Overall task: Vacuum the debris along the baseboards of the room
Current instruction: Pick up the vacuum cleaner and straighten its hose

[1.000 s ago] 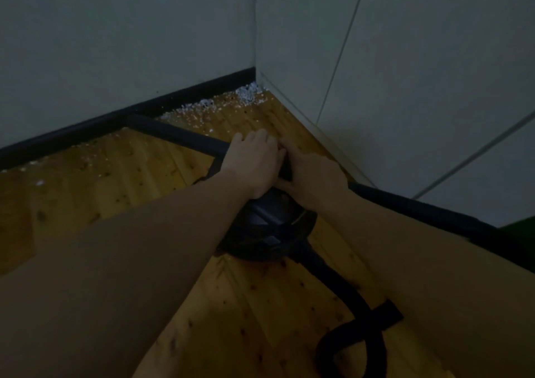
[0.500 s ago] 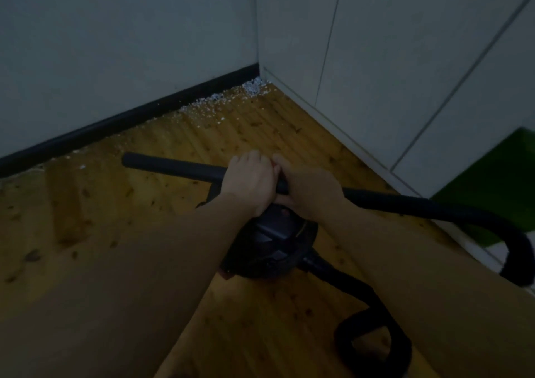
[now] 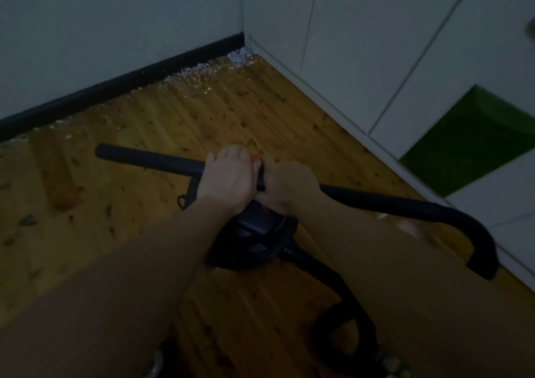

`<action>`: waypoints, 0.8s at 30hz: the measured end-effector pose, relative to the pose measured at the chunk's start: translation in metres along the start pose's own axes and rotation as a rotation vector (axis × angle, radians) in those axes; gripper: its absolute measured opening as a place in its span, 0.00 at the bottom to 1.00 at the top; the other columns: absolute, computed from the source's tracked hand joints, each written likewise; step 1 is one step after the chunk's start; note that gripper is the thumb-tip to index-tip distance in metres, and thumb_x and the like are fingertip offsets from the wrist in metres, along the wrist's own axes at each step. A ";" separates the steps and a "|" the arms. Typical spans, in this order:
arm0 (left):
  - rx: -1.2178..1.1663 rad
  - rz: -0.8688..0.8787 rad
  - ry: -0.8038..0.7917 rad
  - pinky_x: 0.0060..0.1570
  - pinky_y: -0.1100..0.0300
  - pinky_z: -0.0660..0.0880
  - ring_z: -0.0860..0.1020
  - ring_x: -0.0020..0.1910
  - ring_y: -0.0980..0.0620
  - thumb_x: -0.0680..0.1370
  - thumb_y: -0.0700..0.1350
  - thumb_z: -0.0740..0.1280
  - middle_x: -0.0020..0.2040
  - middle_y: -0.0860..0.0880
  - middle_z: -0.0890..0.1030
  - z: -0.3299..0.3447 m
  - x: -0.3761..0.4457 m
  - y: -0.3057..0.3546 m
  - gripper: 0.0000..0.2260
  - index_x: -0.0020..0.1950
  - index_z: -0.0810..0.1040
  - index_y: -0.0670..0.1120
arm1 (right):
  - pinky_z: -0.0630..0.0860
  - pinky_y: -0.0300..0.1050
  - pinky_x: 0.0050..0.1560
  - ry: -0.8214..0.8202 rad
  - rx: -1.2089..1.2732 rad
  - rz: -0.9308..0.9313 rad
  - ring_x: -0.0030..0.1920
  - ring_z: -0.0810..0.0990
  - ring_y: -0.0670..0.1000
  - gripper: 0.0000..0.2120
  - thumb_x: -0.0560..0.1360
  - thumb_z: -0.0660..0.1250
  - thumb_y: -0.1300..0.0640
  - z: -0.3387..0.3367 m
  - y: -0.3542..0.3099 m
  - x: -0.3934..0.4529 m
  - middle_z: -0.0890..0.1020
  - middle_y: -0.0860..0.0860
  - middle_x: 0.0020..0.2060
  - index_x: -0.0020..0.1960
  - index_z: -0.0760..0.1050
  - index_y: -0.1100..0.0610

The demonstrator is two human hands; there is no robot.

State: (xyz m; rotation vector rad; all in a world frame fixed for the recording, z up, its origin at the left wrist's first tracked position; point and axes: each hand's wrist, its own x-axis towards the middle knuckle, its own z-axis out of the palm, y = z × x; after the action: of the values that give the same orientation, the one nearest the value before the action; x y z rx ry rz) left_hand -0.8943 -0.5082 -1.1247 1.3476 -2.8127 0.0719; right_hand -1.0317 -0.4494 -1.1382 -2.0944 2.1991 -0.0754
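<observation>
I think the job is only partly done. A lot of small white crumbs of debris (image 3: 202,72) lie on the brown wooden floor (image 3: 115,204), right against the long black baseboard (image 3: 115,88), and a thick little pile sits in the corner. Farther left along that baseboard I see only a few specks. My left hand (image 3: 224,179) and my right hand (image 3: 285,188) sit side by side, fingers clenched around the long black vacuum tube (image 3: 150,159). The tube is up in the air, well apart from the crumbs. Its open end points left, not at the pile. The round black vacuum body (image 3: 254,241) rests on the floor under my hands.
</observation>
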 end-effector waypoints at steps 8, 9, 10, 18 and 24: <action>-0.067 0.006 0.079 0.51 0.44 0.68 0.76 0.53 0.40 0.86 0.53 0.54 0.52 0.42 0.78 0.003 0.000 -0.003 0.19 0.53 0.78 0.42 | 0.66 0.45 0.37 0.094 -0.059 -0.011 0.45 0.83 0.54 0.31 0.77 0.64 0.30 0.005 -0.002 -0.003 0.84 0.54 0.49 0.59 0.75 0.58; -0.073 0.004 0.094 0.51 0.45 0.68 0.76 0.53 0.40 0.86 0.54 0.54 0.52 0.42 0.78 0.004 -0.001 -0.004 0.19 0.52 0.78 0.42 | 0.66 0.46 0.37 0.099 -0.069 -0.020 0.44 0.83 0.54 0.31 0.77 0.63 0.29 0.005 -0.002 -0.003 0.84 0.54 0.48 0.59 0.75 0.58; -0.077 0.008 0.104 0.51 0.45 0.68 0.76 0.52 0.41 0.86 0.54 0.54 0.52 0.43 0.78 0.003 0.000 -0.005 0.19 0.52 0.78 0.43 | 0.66 0.46 0.36 0.094 -0.060 -0.027 0.43 0.83 0.54 0.32 0.77 0.62 0.29 0.004 -0.001 -0.003 0.84 0.54 0.47 0.58 0.75 0.58; -0.089 0.075 0.105 0.49 0.47 0.69 0.76 0.53 0.42 0.85 0.55 0.53 0.52 0.44 0.77 0.006 0.002 -0.009 0.19 0.55 0.77 0.44 | 0.78 0.49 0.38 -0.033 0.016 -0.009 0.39 0.81 0.54 0.34 0.77 0.52 0.24 0.002 0.022 -0.011 0.83 0.52 0.44 0.55 0.74 0.54; -0.120 0.113 0.120 0.47 0.46 0.72 0.77 0.49 0.40 0.86 0.52 0.57 0.50 0.42 0.79 0.004 0.002 -0.006 0.16 0.52 0.77 0.43 | 0.64 0.44 0.25 -0.088 -0.043 0.030 0.27 0.69 0.46 0.41 0.74 0.48 0.22 -0.003 0.061 -0.037 0.71 0.47 0.30 0.71 0.71 0.50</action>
State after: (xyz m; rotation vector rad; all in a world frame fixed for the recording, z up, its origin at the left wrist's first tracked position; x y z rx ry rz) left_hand -0.8911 -0.5138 -1.1285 1.1202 -2.7429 -0.0141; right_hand -1.0911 -0.4090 -1.1407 -2.0438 2.1995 0.0654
